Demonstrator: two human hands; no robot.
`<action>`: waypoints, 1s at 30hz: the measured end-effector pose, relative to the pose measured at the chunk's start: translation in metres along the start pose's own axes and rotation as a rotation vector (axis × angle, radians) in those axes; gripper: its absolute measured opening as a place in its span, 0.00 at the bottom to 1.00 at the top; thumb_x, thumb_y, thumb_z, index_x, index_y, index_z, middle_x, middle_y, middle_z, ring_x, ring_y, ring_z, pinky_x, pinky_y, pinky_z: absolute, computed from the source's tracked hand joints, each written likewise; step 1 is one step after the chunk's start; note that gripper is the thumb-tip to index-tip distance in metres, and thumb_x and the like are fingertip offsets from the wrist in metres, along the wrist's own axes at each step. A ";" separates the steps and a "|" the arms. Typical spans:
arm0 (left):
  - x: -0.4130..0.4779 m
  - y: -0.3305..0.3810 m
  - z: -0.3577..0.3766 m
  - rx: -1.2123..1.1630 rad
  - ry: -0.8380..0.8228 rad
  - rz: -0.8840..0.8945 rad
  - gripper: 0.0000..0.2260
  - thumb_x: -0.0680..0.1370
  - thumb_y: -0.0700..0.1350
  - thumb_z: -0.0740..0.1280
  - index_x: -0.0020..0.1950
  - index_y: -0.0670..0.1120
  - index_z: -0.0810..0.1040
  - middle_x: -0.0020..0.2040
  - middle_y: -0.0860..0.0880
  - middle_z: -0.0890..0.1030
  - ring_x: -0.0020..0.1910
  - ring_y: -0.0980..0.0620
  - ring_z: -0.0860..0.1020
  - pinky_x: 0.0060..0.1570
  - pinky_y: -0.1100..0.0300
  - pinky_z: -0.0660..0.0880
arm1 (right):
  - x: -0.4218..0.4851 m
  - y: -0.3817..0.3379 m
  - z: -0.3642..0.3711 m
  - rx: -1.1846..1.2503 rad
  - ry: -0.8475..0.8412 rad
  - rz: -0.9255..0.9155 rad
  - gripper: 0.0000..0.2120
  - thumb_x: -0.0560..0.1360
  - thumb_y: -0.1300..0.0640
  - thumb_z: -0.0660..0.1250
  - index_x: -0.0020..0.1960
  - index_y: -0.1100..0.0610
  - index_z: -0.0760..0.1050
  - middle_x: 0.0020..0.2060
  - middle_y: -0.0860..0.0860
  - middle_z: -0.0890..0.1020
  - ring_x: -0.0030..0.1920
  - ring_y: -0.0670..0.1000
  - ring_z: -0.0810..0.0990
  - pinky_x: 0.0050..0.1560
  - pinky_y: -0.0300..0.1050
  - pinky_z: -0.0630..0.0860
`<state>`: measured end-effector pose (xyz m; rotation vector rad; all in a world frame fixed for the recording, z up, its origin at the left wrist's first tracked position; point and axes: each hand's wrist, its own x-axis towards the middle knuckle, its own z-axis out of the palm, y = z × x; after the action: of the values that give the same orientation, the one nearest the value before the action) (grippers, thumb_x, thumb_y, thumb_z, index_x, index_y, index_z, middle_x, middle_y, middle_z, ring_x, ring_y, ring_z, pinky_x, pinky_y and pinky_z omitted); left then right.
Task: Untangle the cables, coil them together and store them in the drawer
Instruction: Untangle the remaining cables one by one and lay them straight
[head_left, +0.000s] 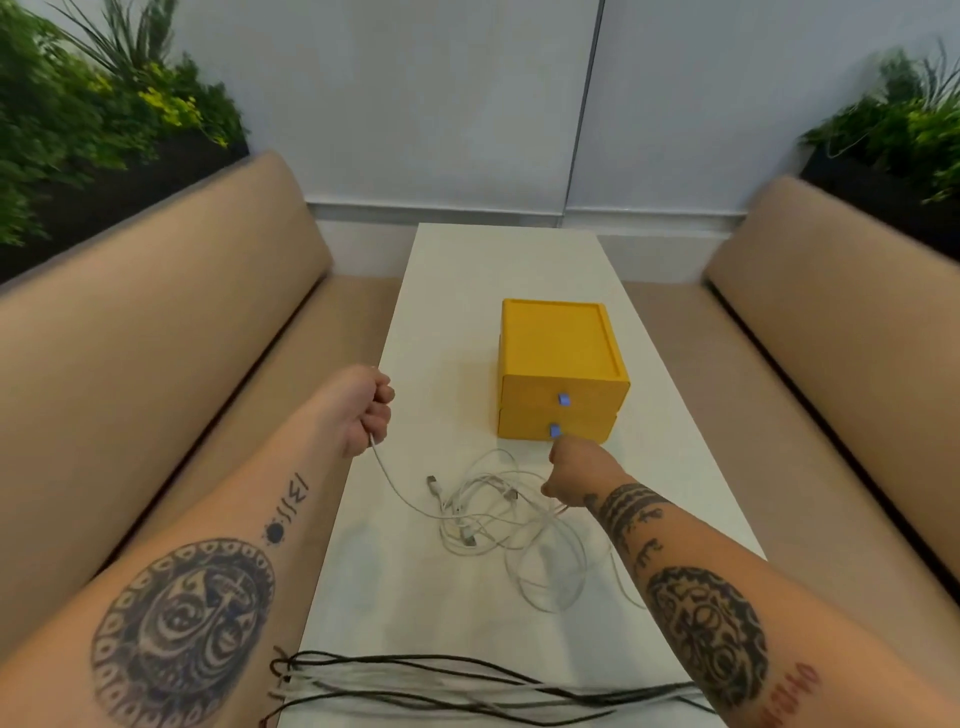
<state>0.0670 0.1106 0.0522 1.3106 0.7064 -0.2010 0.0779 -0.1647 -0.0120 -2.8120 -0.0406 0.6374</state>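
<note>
Head view: one white table running away from the wearer between two tan benches; entries listed left to right.
left hand: grip clamped in a fist round one white strand, held up above the table and well left of the heap.
white strand: leaves the underside of the left grip, sags down and rightward, and joins the heap; long axis slants from upper left to lower right.
white cables: loose knotted heap on the table, between the two grips, just beneath the right one; several plug ends show, pointing different ways; wide loops spread toward the wearer; no single axis.
dark cords: long strands laid crosswise at the near table edge, well behind both grips; whether they belong to the job cannot be told.
drawer unit: yellow, two drawers, both closed, fronts facing the wearer; just beyond the right grip.
lower drawer tab: blue, right at the tip of the right grip; contact unclear.
right hand: back of hand up, fingers curled under and hidden; whether this grip clamps a strand cannot be told.
progress: judged early. One strand is drawn out, the heap is knotted, nothing is coiled, no drawer is open. Untangling, coiling and storing all remain.
</note>
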 end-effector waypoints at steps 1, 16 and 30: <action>0.001 -0.007 0.000 0.043 0.005 -0.026 0.09 0.81 0.41 0.56 0.41 0.49 0.65 0.31 0.52 0.67 0.22 0.56 0.57 0.17 0.70 0.53 | 0.002 0.003 0.005 0.027 -0.032 0.027 0.21 0.78 0.54 0.66 0.67 0.64 0.70 0.57 0.57 0.81 0.56 0.55 0.81 0.57 0.48 0.78; 0.023 -0.089 0.036 0.427 0.027 -0.136 0.13 0.84 0.49 0.56 0.65 0.44 0.69 0.50 0.45 0.85 0.30 0.52 0.73 0.21 0.65 0.60 | 0.015 0.034 0.055 -0.015 -0.075 0.034 0.16 0.78 0.46 0.64 0.58 0.56 0.77 0.56 0.54 0.80 0.55 0.55 0.79 0.54 0.46 0.76; 0.003 -0.037 0.069 0.185 -0.053 0.068 0.17 0.84 0.53 0.56 0.69 0.45 0.68 0.46 0.47 0.86 0.32 0.51 0.75 0.26 0.62 0.58 | -0.019 -0.009 -0.108 0.425 0.650 -0.251 0.09 0.71 0.46 0.72 0.38 0.50 0.77 0.32 0.45 0.77 0.34 0.45 0.76 0.32 0.41 0.68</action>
<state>0.0752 0.0373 0.0260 1.4980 0.6085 -0.2493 0.1066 -0.1834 0.0922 -2.4068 -0.1169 -0.3036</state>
